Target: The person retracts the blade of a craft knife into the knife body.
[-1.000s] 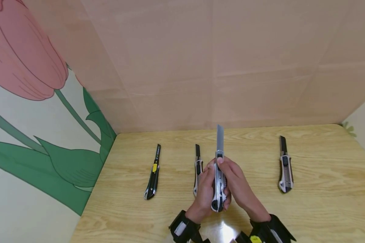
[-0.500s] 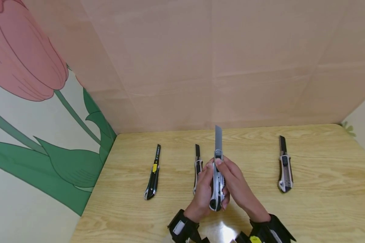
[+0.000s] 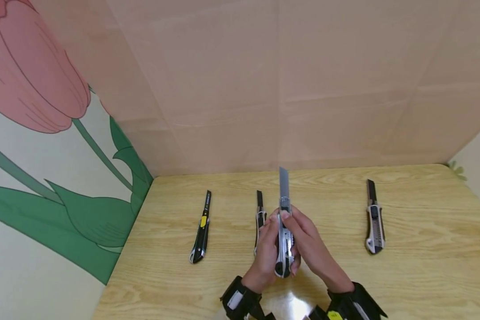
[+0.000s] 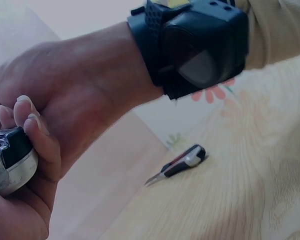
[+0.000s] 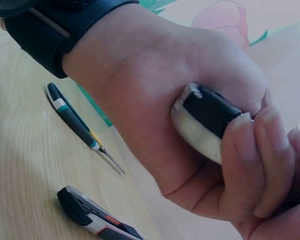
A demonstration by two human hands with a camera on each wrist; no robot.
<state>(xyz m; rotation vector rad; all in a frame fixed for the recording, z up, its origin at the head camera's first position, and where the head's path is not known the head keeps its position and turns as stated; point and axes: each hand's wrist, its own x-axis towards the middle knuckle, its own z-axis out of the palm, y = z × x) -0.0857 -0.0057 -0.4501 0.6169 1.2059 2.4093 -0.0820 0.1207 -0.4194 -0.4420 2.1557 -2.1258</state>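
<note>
While both hands, left hand [image 3: 269,249] and right hand [image 3: 310,249], clasp the silver-and-black utility knife [image 3: 284,240] above the wooden table [image 3: 424,266], its blade points to 12 o'clock, apparently fully extended; retraction remains undone.

Head camera: above and behind the hands, facing forward and down over the wooden table [image 3: 424,249] toward the corner walls. Left wrist camera: very close, looking across at the right hand [image 4: 55,115]. Right wrist camera: equally close, facing the left hand [image 5: 180,110]. All three share the held silver knife [image 3: 284,249] (only its butt end from either wrist).
</note>
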